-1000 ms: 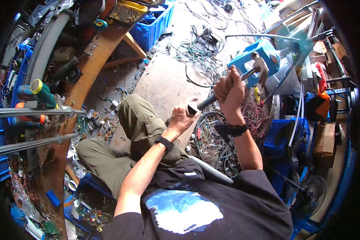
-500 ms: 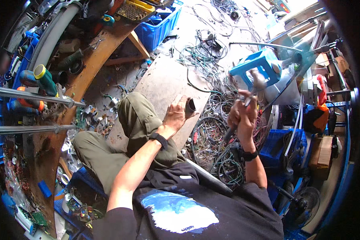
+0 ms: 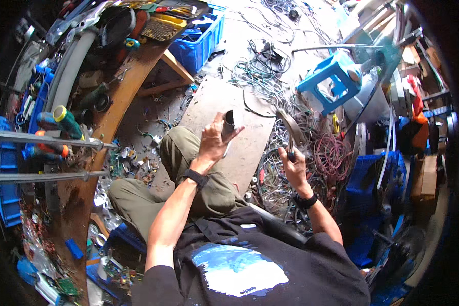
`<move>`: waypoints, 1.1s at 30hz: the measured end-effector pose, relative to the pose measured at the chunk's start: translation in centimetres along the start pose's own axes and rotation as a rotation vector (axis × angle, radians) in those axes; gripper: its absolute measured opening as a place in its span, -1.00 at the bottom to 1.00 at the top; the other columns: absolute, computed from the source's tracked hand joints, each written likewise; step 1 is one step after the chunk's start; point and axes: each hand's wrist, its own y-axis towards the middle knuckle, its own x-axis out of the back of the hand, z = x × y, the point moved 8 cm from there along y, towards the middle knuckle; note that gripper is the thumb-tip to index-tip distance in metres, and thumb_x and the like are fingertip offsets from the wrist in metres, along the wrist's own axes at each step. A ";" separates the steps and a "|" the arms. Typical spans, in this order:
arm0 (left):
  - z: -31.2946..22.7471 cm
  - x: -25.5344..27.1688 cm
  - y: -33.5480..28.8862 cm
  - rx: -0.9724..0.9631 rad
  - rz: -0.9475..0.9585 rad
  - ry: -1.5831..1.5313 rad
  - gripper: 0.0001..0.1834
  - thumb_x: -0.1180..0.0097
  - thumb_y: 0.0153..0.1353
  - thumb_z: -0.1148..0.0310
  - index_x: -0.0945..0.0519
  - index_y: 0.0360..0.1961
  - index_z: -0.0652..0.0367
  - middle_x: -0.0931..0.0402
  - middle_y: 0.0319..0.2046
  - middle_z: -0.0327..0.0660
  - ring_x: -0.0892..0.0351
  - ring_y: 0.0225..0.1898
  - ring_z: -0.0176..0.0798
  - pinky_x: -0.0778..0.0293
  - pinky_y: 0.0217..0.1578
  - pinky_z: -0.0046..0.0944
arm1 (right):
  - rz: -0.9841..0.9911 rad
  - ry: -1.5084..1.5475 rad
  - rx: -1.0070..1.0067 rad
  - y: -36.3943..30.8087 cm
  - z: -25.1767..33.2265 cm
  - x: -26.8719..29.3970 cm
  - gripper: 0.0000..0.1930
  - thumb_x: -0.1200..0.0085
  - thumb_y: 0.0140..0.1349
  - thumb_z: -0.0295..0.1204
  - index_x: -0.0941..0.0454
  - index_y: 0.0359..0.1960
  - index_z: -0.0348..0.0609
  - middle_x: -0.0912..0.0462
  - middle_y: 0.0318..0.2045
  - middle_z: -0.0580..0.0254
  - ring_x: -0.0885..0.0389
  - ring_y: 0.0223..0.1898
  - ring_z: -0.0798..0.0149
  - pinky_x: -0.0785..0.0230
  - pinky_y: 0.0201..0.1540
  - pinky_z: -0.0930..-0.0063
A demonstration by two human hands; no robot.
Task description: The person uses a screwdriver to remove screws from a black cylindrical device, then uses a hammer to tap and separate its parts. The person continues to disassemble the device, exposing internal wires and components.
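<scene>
My left hand (image 3: 212, 144) rests over a pale flat board (image 3: 217, 97). Its fingers and thumb bracket a small dark hollow piece (image 3: 229, 122) with a light rim, standing on the board; its exact kind I cannot make out. To the right, my right hand (image 3: 295, 169) is closed round the handle of a hammer (image 3: 290, 127). The curved metal head is raised above the fist, over the tangled cables (image 3: 278, 168), apart from the dark piece.
A blue plastic stool (image 3: 336, 84) stands at the far right, beside a fan (image 3: 380, 56). A wooden bench (image 3: 120, 97) holding screwdrivers and scrap runs along the left. Beyond it sits a blue crate (image 3: 199, 46). Another blue crate (image 3: 372, 178) is on the right.
The hammer, blurred before beside the stool, has come lower and to the left in my right hand. My left hand has shifted slightly left with the dark piece, its thumb spread more.
</scene>
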 end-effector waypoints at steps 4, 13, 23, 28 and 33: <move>-3.8 5.3 2.0 0.042 -0.210 -0.538 -0.46 -0.45 0.24 0.39 -0.40 0.13 0.16 -0.54 -0.23 -0.23 -0.56 -0.28 -0.38 -0.53 -0.26 -0.26 | 0.047 -0.026 -0.024 -0.8 -1.5 0.4 -0.69 -0.14 0.48 -0.34 -0.42 -0.40 -0.26 -0.26 -0.65 0.44 -0.17 -0.56 0.54 -0.06 -0.54 0.43; -17.4 25.8 2.6 -0.255 -0.692 -0.878 -0.55 0.13 0.50 -0.11 -0.34 -0.01 0.09 -0.39 -0.28 -0.27 -0.48 -0.27 -0.26 -0.33 0.40 0.40 | 0.059 0.274 -0.314 0.5 -6.3 0.1 -0.54 -0.23 0.40 0.02 -0.60 -0.24 -0.21 -0.71 -0.42 0.33 -0.53 -0.56 0.56 -0.13 -0.59 0.61; -19.0 33.2 -4.7 -0.290 -0.836 -1.017 -0.51 -0.06 0.45 -0.08 -0.31 -0.04 0.15 -0.33 -0.22 -0.22 -0.39 0.19 -0.22 0.10 0.58 0.32 | -0.001 1.079 -0.440 5.0 -2.2 1.0 -0.43 -0.25 0.26 0.25 -0.40 -0.20 0.02 -0.56 -0.36 0.31 -0.62 -0.49 0.44 -0.10 -0.74 0.71; -21.4 28.6 -4.1 -0.308 -0.509 -1.123 -0.45 -0.12 0.41 -0.13 -0.36 0.01 0.15 -0.38 -0.11 -0.23 -0.35 0.30 -0.14 0.03 0.54 0.38 | 0.118 1.120 -0.383 3.6 0.2 1.1 -0.51 -0.31 0.29 0.14 -0.43 -0.18 0.02 -0.50 -0.50 0.43 -0.29 -0.73 0.61 -0.13 -0.70 0.72; -18.6 22.2 -4.1 0.129 -0.831 -1.226 -0.57 -0.16 0.40 -0.06 -0.42 -0.26 0.10 -0.32 -0.34 -0.33 -0.39 -0.29 -0.36 -0.47 0.16 -0.09 | 0.105 1.051 -0.312 3.9 0.2 0.1 -0.54 -0.36 0.30 0.00 -0.48 -0.06 -0.04 -0.57 -0.39 0.43 -0.33 -0.64 0.62 -0.18 -0.62 0.71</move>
